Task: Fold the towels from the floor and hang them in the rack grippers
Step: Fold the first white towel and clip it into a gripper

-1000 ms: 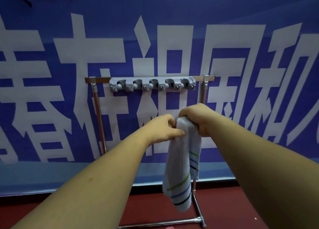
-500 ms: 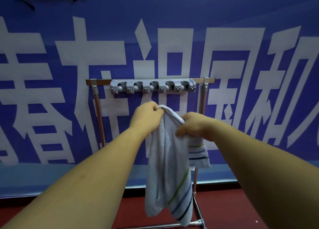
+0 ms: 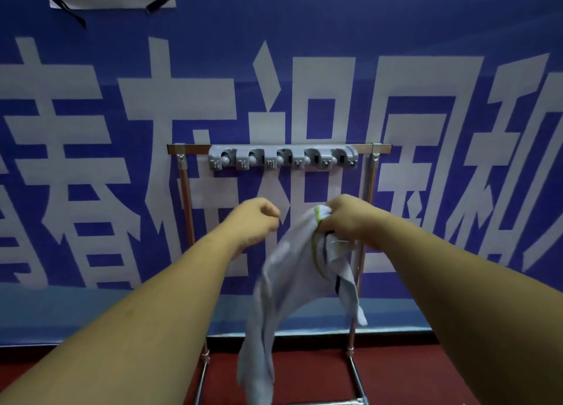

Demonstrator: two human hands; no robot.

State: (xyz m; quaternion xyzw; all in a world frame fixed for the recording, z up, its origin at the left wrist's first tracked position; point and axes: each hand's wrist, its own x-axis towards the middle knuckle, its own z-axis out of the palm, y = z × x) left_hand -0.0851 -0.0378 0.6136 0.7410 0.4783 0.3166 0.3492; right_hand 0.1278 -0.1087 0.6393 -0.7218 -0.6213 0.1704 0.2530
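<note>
Left forearm: your arm is bare on all the part that shows. It enters from the 7 o'clock corner, broad at the picture edge and narrower toward the wrist.
Right forearm: also bare on all its length. It enters from 4 o'clock, very broad at the edge, with a smooth outline.
Left hand: bare, a little to 9 o'clock of the centre. Its outline is slightly blurred.
Right hand: bare, a little to 3 o'clock of the centre. The knuckles show as soft round bumps.
Clothing: what you wear higher up is outside the picture.
</note>
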